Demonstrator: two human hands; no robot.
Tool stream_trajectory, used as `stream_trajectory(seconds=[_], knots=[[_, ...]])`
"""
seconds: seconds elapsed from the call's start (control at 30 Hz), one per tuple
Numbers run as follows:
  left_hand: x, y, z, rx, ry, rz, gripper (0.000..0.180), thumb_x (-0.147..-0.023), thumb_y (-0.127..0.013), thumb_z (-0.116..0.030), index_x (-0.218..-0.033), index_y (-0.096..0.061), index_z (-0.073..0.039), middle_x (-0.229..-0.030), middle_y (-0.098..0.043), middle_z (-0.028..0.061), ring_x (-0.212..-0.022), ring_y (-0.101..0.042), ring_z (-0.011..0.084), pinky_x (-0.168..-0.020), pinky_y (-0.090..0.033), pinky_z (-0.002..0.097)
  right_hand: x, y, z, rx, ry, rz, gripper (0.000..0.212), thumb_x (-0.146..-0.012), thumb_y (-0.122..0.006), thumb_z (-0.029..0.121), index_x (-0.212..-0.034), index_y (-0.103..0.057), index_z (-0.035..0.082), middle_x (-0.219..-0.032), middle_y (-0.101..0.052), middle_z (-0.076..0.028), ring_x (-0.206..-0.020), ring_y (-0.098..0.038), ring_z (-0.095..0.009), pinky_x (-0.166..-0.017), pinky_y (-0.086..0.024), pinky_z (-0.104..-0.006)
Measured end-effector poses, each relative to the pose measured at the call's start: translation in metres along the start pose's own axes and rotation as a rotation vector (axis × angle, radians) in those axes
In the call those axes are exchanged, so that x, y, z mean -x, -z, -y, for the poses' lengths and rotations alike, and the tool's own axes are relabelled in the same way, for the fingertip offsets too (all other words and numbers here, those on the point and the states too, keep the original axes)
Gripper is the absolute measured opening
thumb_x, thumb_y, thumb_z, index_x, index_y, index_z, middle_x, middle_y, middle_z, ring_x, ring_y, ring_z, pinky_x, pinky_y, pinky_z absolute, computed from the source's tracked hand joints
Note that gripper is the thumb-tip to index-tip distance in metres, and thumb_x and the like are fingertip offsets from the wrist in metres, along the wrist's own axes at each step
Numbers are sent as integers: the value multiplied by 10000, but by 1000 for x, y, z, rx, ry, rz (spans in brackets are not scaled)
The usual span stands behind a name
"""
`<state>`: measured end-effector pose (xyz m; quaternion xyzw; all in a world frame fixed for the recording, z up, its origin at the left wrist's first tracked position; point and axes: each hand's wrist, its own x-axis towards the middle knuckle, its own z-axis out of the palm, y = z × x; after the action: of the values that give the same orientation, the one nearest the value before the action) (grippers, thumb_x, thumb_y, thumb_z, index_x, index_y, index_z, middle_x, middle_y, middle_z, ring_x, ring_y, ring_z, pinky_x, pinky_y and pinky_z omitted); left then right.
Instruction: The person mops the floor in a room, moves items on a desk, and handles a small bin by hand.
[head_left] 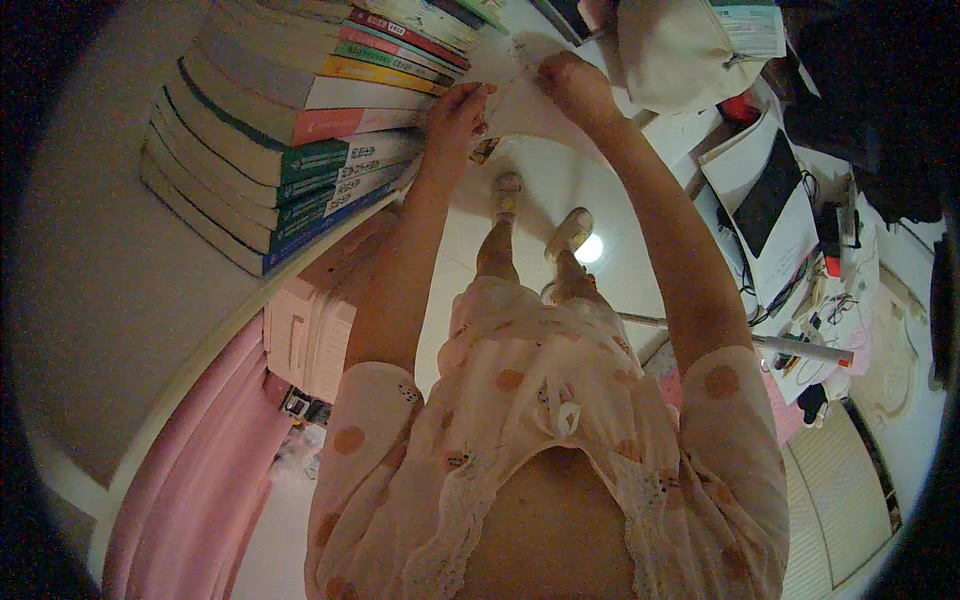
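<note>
My left hand (459, 120) is beside the right end of a tall stack of books (330, 150), its fingers curled together. Across from it, my right hand (580, 88) is closed, with the thumb and fingers pressed together. Between the two hands lies a pale, partly see-through patch (515, 70) with faint marks. I cannot tell whether it is a thin clear sheet in my fingers or part of the white surface behind. The books lie flat with spines toward my left hand, thick green and blue ones at the bottom, thinner red, yellow and green ones above.
A cream cloth bag (670, 55) stands beyond my right hand. Farther right is a cluttered white desk with a black flat panel (768, 195), cables and small items. Below the books' shelf are a pink suitcase (315, 325) and a pink curtain (195, 450).
</note>
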<state>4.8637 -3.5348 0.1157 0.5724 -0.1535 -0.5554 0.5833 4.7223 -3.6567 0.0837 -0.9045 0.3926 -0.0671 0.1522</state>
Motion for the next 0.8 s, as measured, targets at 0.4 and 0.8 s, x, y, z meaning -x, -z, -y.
stream_trajectory(seconds=[0.4, 0.8], knots=[[3, 9, 6, -39, -17, -2, 160, -794, -542, -184, -862, -586, -46, -588, -391, -55, -512, -352, 35, -469, -319, 184, 10, 8, -21, -512, -76, -43, 256, -738, -532, 286, -795, -580, 41, -803, -588, -146, -741, -570, -305, -670, -454, -375], [-1, 9, 11, -77, 11, -34, 159, -787, -561, -194, -861, -593, -57, -593, -414, -63, -514, -353, 28, -470, -313, 175, 1, 2, 4, -10, 35, 57, 189, -725, -521, 207, -766, -594, 38, -794, -581, -144, -720, -575, -304, -652, -472, -383]])
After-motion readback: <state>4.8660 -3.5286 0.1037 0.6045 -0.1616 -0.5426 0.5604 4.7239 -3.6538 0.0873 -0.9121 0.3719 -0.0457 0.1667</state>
